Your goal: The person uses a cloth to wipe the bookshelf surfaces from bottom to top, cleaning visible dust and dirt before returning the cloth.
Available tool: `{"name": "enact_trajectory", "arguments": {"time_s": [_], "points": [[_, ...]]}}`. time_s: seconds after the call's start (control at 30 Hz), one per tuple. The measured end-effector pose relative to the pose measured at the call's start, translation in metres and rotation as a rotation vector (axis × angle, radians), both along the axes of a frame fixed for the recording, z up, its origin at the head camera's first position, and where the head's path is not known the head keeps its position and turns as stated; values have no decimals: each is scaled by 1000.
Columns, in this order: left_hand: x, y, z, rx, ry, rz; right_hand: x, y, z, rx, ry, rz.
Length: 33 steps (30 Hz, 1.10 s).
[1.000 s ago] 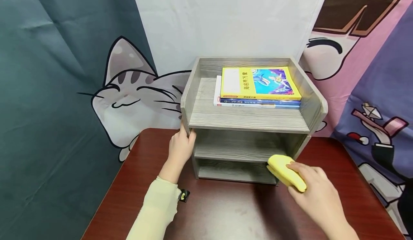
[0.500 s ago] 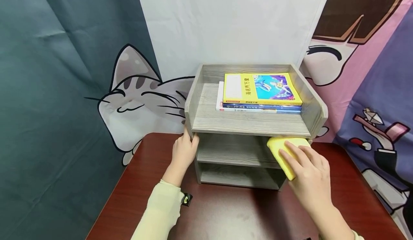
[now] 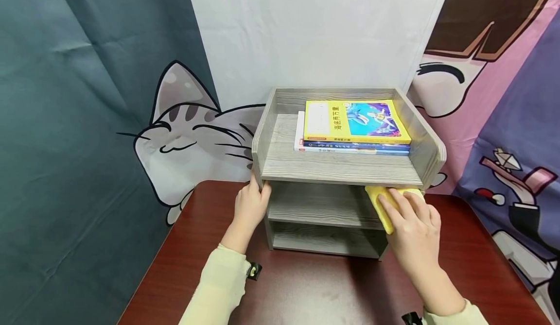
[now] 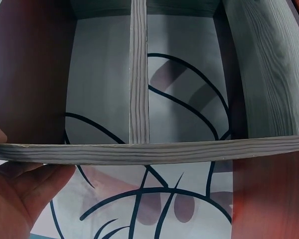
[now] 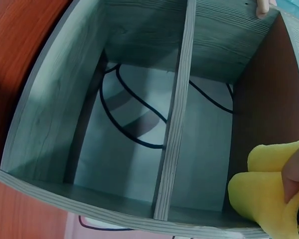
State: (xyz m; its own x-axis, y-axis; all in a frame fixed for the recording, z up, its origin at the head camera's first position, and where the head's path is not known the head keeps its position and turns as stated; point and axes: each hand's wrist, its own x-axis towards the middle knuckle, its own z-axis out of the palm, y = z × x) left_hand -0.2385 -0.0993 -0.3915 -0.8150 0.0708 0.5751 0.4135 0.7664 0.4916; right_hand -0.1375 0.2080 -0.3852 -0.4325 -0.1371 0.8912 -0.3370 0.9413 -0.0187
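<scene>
A small grey wood-grain desk shelf (image 3: pixel 341 173) stands on the table. My left hand (image 3: pixel 251 203) grips its left side panel just below the top board, with the thumb on the inner side; the left wrist view has this hand (image 4: pixel 25 194) at the panel's edge. In my right hand (image 3: pixel 413 232) is a folded yellow cloth (image 3: pixel 379 206), held right under the top board at the right end of the upper compartment. The right wrist view shows the cloth (image 5: pixel 261 199) in that compartment's corner, close to the side panel, with part of the hand cut off by the frame.
On the top board lies a stack of books, a yellow one (image 3: pixel 323 121) uppermost. A middle board (image 3: pixel 323 213) divides the two compartments below. The dark red table (image 3: pixel 306 291) runs up to printed cloth backdrops (image 3: pixel 323 33) behind the shelf.
My right hand has moved up and in with the yellow cloth, from before the shelf to under the top board's right end. My left hand keeps its grip. The head view has shifted slightly.
</scene>
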Motion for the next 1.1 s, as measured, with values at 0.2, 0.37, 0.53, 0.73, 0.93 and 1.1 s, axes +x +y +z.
{"name": "enact_trajectory", "arguments": {"time_s": [0.2, 0.37, 0.53, 0.73, 0.93, 1.1], "points": [[-1, 0, 1, 6, 0, 4, 0, -2, -2, -19, -12, -44], [-1, 0, 2, 7, -1, 9, 1, -3, -4, -24, -51, -68], [0, 0, 2, 3, 1, 4, 1, -5, -9, -20, -75, -83], [-1, 0, 1, 5, 11, 1, 3, -5, -18, 15, -167, -111], [-1, -1, 1, 0, 13, 0, 3, -6, -27, 17, -213, -128], [-2, -1, 1, -2, 11, -2, 3, -8, -36, 17, -214, -122]]}}
